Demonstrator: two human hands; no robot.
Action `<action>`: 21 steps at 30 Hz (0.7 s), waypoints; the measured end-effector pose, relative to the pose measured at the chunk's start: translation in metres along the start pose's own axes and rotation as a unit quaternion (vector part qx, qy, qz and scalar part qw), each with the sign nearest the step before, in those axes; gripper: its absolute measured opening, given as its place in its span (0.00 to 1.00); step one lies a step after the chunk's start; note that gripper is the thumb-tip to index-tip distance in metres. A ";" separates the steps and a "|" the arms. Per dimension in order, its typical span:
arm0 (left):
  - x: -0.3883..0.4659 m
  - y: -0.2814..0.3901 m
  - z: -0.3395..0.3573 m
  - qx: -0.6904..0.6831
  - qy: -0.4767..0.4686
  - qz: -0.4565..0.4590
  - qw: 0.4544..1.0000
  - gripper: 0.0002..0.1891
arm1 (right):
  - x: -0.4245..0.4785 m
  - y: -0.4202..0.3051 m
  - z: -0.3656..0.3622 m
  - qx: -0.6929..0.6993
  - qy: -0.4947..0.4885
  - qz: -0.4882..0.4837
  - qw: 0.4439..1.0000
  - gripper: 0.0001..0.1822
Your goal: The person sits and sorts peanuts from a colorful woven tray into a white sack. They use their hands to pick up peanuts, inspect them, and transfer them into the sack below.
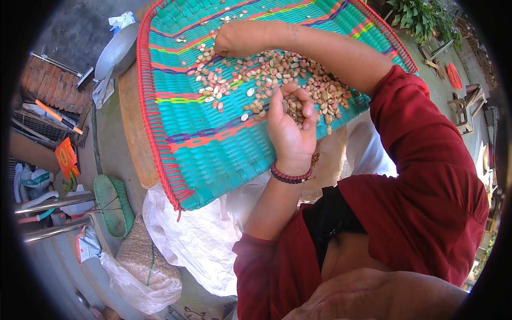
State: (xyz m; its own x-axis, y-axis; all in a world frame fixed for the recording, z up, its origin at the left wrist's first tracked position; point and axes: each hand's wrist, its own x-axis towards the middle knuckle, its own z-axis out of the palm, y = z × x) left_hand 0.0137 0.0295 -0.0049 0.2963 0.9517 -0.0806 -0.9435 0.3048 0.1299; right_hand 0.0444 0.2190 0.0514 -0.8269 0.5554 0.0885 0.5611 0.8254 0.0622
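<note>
A teal woven tray (224, 160) with a red rim and colored stripes lies before me, slightly tilted in view. Reddish and pale shelled peanuts (280, 66) are spread over it, thickest toward its near right side. My left hand (294, 128), with a beaded bracelet (291, 176) at the wrist, is palm up over the near edge, its fingers curled around several brownish peanuts (294, 108). My right hand (236, 40) reaches across to the far left part of the tray, palm down with bent fingers, beside scattered peanuts. Its fingertips are mostly hidden, so whether it pinches anything is unclear.
A wooden surface (134, 132) shows under the tray's left side. A metal wok (118, 50) stands beyond. Lower left are a green basket (114, 206), a full woven sack (150, 256) and white plastic sheeting (192, 236). A wooden stool (464, 112) stands at right.
</note>
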 end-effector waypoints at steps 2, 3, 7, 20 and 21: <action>0.001 -0.001 -0.001 0.005 -0.011 0.003 1.000 0.15 | -0.004 0.013 0.008 0.000 0.035 -0.032 0.999 0.05; 0.001 -0.002 -0.001 0.004 -0.010 0.003 1.000 0.15 | -0.012 0.010 -0.001 0.088 0.024 -0.024 0.996 0.05; 0.000 -0.001 0.005 -0.004 0.035 0.024 0.999 0.16 | -0.045 0.007 -0.040 0.409 -0.165 -0.032 0.897 0.05; 0.002 -0.001 0.000 0.002 0.001 0.010 1.000 0.15 | -0.038 -0.014 0.000 0.097 0.001 0.023 0.995 0.02; 0.002 -0.002 0.000 -0.002 0.001 0.008 1.000 0.15 | -0.036 -0.019 -0.009 0.110 -0.043 0.052 0.992 0.02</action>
State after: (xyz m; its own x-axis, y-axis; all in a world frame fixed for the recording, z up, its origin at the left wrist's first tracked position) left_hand 0.0158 0.0310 -0.0056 0.2811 0.9563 -0.0808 -0.9487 0.2896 0.1266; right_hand 0.0638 0.1824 0.0561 -0.7710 0.6368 -0.0017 0.6285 0.7606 -0.1624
